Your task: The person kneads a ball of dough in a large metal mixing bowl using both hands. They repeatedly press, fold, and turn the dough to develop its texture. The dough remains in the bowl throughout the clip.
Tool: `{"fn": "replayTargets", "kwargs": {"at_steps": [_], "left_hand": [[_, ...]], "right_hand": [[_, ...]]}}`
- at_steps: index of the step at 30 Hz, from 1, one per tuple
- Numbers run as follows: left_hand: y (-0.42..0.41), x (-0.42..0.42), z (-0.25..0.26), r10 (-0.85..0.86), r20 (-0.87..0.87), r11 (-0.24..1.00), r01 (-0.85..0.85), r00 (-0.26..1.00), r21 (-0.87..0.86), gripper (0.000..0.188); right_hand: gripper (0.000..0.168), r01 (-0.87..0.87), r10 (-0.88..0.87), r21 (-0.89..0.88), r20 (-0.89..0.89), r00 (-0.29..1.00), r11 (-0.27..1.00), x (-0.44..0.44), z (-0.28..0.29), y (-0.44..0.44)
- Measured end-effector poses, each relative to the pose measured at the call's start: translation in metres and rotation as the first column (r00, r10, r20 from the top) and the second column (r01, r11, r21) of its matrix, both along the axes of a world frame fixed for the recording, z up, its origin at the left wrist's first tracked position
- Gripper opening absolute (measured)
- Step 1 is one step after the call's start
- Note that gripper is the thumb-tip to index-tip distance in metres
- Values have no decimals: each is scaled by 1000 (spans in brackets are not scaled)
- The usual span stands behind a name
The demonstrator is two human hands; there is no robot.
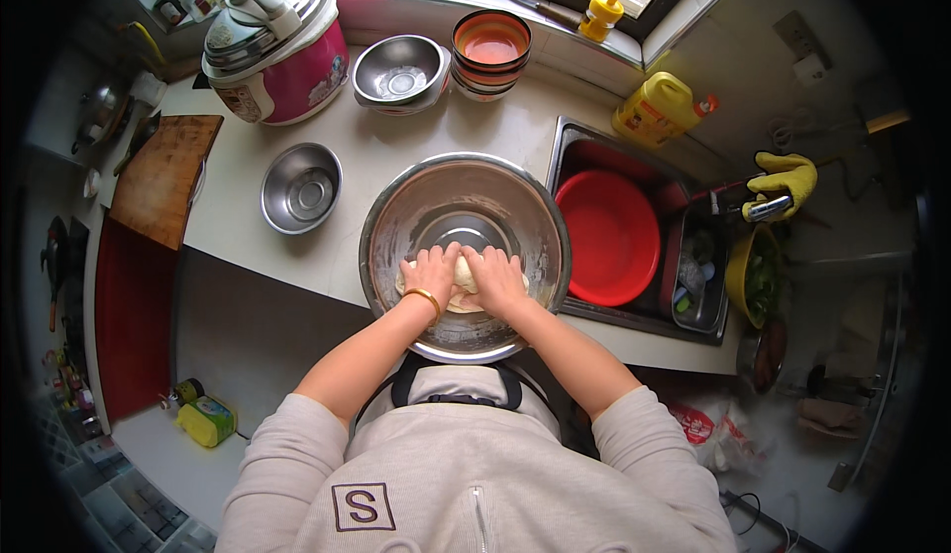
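Pale dough (465, 276) lies in a large stainless steel mixing bowl (394, 189) at the counter's front edge, near my body. Both hands press down on it, side by side, with the thumbs close together. My left hand (435, 270) covers the dough's left part, and a gold-coloured bangle (423, 295) circles that wrist. On the right part rests my right hand (494, 279). Dough shows between the hands and at their outer sides; the palms' undersides are hidden. Residue clings to the bowl's inner wall.
A small steel bowl (301, 189) stands left on the counter. Behind are a pink electric cooker (304, 77), a steel bowl (399, 70) and stacked orange bowls (491, 51). Right, a red basin (609, 237) sits in the sink (568, 144). A wooden board (163, 174) lies far left.
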State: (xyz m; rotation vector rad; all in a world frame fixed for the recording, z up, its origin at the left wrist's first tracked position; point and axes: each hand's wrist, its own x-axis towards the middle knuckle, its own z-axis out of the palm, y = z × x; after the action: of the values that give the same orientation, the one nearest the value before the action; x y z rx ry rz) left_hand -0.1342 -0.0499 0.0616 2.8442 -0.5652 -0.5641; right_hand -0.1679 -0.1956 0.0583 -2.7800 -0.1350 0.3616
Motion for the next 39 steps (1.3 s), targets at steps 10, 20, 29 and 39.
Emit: {"fn": "replayTargets", "kwargs": {"at_steps": [10, 20, 29, 39], "left_hand": [[16, 16, 34, 68, -73, 965, -85, 995, -248, 65], [1, 20, -6, 152, -97, 988, -152, 984, 5, 63], [-11, 71, -43, 203, 76, 973, -210, 976, 101, 43], [-26, 93, -52, 279, 125, 951, -291, 952, 99, 43]], "right_hand": [[84, -46, 48, 78, -23, 999, 996, 32, 40, -17], [76, -67, 72, -35, 151, 986, 997, 27, -14, -24], [48, 133, -119, -75, 163, 979, 988, 83, -26, -9], [41, 258, -129, -219, 471, 872, 941, 95, -53, -3]]}}
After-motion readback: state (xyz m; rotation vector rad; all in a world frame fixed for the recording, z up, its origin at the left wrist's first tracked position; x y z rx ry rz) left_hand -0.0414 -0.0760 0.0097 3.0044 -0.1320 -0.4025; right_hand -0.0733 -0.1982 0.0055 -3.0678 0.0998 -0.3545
